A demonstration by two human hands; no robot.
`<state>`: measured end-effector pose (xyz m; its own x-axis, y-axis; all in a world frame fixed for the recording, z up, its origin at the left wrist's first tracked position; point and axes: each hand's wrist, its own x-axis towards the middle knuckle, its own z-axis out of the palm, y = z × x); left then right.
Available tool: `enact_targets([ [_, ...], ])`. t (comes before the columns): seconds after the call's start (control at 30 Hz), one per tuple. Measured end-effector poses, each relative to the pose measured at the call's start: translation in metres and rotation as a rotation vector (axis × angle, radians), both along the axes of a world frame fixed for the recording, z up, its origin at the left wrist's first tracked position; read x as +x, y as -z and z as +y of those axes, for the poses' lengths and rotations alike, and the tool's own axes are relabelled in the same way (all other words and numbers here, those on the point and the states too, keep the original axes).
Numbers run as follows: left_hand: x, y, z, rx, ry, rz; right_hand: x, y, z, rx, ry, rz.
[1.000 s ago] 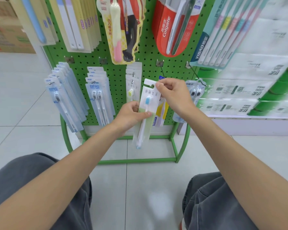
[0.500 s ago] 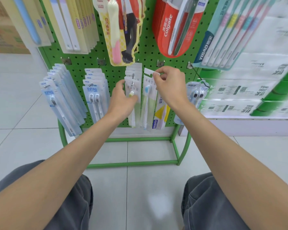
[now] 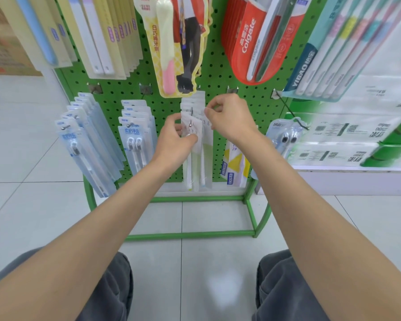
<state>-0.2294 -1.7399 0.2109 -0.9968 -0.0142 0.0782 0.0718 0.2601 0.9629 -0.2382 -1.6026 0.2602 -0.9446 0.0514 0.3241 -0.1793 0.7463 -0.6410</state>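
The toothbrush pack (image 3: 207,144) hangs beneath the right hand (image 3: 232,119), whose thumb and forefinger pinch its top corner, likely to steer it onto the hook (image 3: 191,122) just leftward; the left hand (image 3: 175,140) grips the hung packs (image 3: 193,101), steadying them.

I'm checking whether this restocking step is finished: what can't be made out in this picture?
Head view, all:
Toothbrush pack: hang hole covered by the right hand; on the hook or not, unclear.
Hanging packs: brush heads behind the left hand.
Tissue packs at right: print blurred.
Colgate pack: top cut by the upper edge.
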Motion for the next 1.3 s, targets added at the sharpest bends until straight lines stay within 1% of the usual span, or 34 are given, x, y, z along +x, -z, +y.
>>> enact_targets([
  [0.27,0.002,-0.001,0.0,-0.003,-0.006,-0.006,-0.005,0.001,-0.009,-0.029,-0.091,-0.1],
  [0.33,0.001,0.0,-0.001,-0.003,-0.01,-0.013,-0.008,0.001,-0.01,-0.03,-0.076,-0.095],
  [0.4,0.0,0.0,-0.002,0.001,-0.007,-0.018,-0.012,-0.002,-0.008,-0.031,-0.02,-0.043],
  [0.5,0.0,-0.001,-0.004,0.02,0.02,-0.016,-0.02,-0.005,-0.002,0.087,0.04,0.063],
  [0.6,0.0,-0.002,-0.005,0.022,0.017,-0.016,-0.028,-0.002,0.002,0.215,0.003,0.038],
  [0.67,0.0,-0.003,-0.006,0.025,0.013,-0.02,-0.033,0.001,0.003,0.249,-0.04,0.007],
  [0.77,-0.001,-0.004,-0.007,0.034,0.013,-0.023,-0.037,0.002,0.002,0.23,-0.059,0.009],
  [0.97,0.0,-0.004,-0.006,0.017,0.001,-0.013,-0.034,0.005,0.004,0.192,-0.029,0.036],
  [1.2,0.0,-0.003,-0.006,-0.007,0.004,0.015,-0.021,0.005,0.004,0.217,-0.002,0.076],
  [1.3,0.0,-0.001,-0.007,-0.009,0.007,0.026,-0.014,0.007,0.01,0.14,0.022,0.08],
])
